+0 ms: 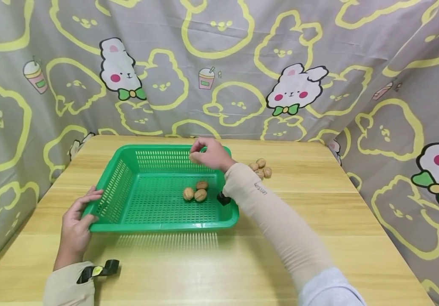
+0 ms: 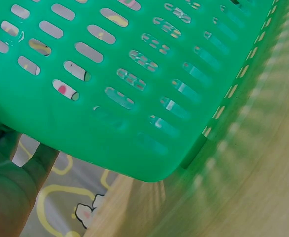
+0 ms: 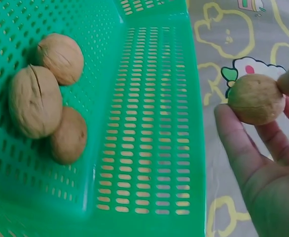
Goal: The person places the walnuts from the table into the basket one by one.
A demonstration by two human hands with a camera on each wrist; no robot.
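Basket (image 1: 162,227) on tbl (image 1: 318,250), L hand (image 1: 77,223) at its L end! Three walnuts (image 1: 200,195) inside, R half; walnut cluster (image 1: 261,162) on tbl, R of basket.

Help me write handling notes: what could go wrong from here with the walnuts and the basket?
The walnut pinched in the right hand may slip and roll, being round. The left hand holds the basket at its left end, so a pull there might tip or shift it, rolling the three loose walnuts inside. The right sleeve looks close to the walnuts outside the basket and might brush them.
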